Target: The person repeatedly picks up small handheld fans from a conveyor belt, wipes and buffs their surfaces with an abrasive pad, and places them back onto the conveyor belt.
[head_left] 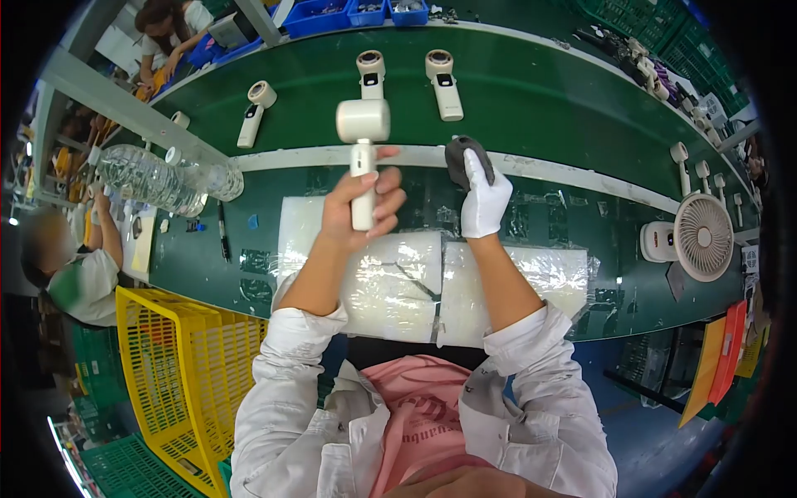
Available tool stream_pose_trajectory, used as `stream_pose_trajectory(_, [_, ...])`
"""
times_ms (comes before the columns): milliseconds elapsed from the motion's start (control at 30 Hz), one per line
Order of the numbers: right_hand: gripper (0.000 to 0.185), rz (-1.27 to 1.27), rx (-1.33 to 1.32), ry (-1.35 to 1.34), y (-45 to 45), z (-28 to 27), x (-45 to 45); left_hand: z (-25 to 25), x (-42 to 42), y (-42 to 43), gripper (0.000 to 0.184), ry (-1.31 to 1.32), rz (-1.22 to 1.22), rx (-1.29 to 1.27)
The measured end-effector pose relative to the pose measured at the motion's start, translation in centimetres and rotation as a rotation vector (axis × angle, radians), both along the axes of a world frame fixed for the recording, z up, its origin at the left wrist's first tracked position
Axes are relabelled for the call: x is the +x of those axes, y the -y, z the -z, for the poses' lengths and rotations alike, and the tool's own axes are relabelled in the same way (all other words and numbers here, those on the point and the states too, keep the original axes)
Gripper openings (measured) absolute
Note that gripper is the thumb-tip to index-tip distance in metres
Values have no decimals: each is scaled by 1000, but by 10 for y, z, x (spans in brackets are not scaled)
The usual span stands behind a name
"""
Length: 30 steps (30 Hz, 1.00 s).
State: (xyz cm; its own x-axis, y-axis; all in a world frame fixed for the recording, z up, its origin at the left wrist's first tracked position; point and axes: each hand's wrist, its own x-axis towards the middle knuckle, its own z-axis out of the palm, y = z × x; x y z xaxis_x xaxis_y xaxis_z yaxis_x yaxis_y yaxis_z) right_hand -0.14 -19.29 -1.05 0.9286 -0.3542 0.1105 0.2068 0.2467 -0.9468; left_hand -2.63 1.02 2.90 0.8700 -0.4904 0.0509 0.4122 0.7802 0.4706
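A cream handheld fan [363, 187] stands upright in my bare left hand [353, 212], its round head blurred at the top. The fingers wrap round its handle. My right hand [486, 199] wears a white glove and grips a dark grey cloth [458, 163], just right of the fan and apart from it. Below both hands, white padded sheets [390, 286] under clear plastic cover the bench edge. Beyond, on the green belt, lie more fans: one handheld fan [443, 87] at the right, another [371, 73] behind the held one, and a third [255, 114] to the left.
Large clear water bottles [154, 178] lie at the left beside a black marker [223, 232]. A round desk fan [702, 236] stands at the right. A yellow crate [187, 373] is at lower left. Co-workers sit at the left, one person [79, 266] close by.
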Motion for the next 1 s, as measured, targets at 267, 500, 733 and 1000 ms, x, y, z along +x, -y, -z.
stream_pose_trajectory(267, [33,-250,519,-133,24,13,30,41,174,-124,60,281,-1100,1624])
stream_pose_trajectory(500, [37,-341,918,-147,42,23,51,49,199,-120,58,72,-1097,2588])
stream_pose_trajectory(733, [34,-379,824,-141,39,23,54,64,256,-52,59,30,-578,1979])
stream_pose_trajectory(1000, [29,-443,1148,-71,49,14,50,11,167,-13,36,167,-588,1175])
